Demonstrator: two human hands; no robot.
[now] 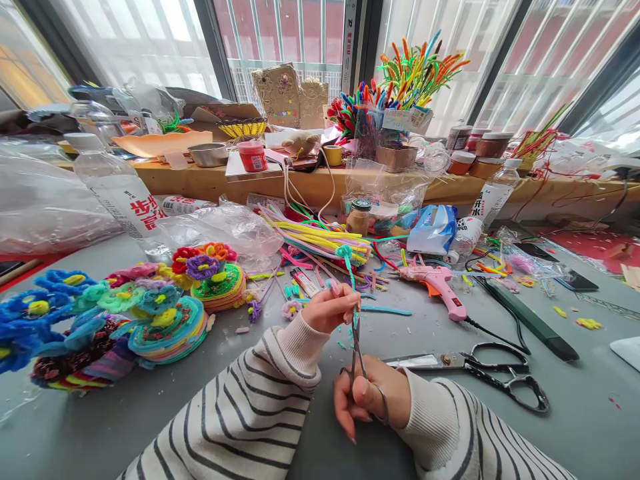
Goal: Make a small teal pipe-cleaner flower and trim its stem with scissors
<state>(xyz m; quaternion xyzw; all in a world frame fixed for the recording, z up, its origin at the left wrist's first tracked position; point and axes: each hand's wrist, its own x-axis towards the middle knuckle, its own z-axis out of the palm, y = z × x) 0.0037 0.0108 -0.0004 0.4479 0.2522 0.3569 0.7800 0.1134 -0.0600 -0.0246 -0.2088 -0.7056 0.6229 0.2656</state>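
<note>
Between the fingertips of my left hand [330, 308] is a teal pipe cleaner [349, 268], held upright, its top end curled into a small fuzzy knot. My right hand [373, 393] is wrapped round the handles of small scissors [357, 350], which point up with their tips at the pipe cleaner's lower end. Small teal clippings [343, 345] lie on the table just beyond. To the left stand pipe-cleaner flowers in coiled pots, among them a blue flower [39, 307] and a teal coiled pot [170, 330].
Large black-handled scissors [505, 377] lie right of my right hand. Behind them rests a pink glue gun [435, 285] with its cord trailing right. A bundle of pipe cleaners [315, 237] sits mid-table. Water bottles [117, 187] stand at the back, before a cluttered ledge [200, 183].
</note>
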